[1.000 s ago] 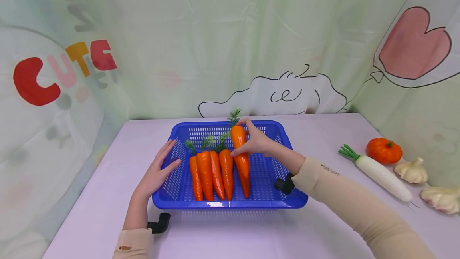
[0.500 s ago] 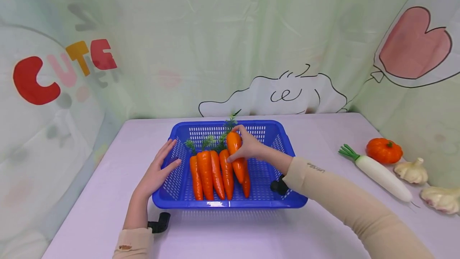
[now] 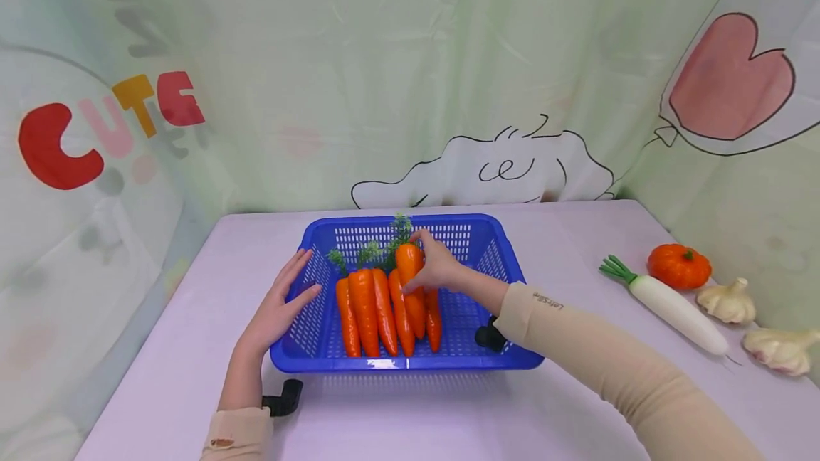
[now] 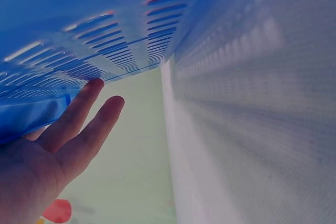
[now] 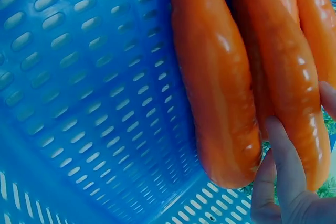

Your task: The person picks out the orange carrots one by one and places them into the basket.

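A blue plastic basket point(image 3: 448, 363) with slotted walls stands on the table, holding several orange carrots point(image 3: 363, 311) side by side with green leafy tops. My right hand point(image 3: 442, 267) grips one carrot point(image 3: 408, 259) near its thick top end, low among the others. In the right wrist view, fingers and thumb lie on either side of this carrot point(image 5: 289, 66), and another carrot point(image 5: 215, 87) lies beside it. My left hand point(image 3: 277, 313) rests against the basket's left side with its fingers extended. The left wrist view shows that hand point(image 4: 47, 163) along the slotted outer wall point(image 4: 121, 30).
To the right on the table lie a white radish point(image 3: 675, 313) with green stalks, a small orange pumpkin point(image 3: 679, 267) and two garlic bulbs, one point(image 3: 727, 302) behind the other point(image 3: 780, 351). A printed curtain point(image 3: 397, 77) hangs behind the table.
My right hand has lowered the carrot and moved it left, from above the others into the gap between two of them. The left hand keeps its place on the basket.
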Demonstrator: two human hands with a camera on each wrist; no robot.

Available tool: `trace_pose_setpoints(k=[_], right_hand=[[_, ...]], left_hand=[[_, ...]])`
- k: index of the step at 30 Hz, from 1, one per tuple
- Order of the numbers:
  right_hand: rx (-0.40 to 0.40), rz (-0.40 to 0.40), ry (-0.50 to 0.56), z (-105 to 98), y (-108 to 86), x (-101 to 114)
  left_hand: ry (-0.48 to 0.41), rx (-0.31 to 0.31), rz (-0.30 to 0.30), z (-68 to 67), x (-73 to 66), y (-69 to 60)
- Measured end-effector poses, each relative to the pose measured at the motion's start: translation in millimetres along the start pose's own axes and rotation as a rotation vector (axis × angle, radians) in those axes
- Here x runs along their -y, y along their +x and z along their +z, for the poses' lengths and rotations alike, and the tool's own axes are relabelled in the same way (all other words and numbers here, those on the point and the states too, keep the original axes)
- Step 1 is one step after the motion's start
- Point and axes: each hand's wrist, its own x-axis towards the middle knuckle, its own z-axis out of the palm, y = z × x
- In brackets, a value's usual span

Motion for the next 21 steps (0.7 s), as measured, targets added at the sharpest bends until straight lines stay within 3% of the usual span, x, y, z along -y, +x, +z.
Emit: trace_pose_setpoints(k=[12,21], right_hand=[[0.018,0.104,0.073,-9,-0.7,3],[0.061,0.092,0.201,-29,-10.1,10]], left_hand=[[0.002,-0.004,0.004,-2.1,-0.5,0.5],[0.043,-0.009,0.018,-6.8,-0.6,2.5]])
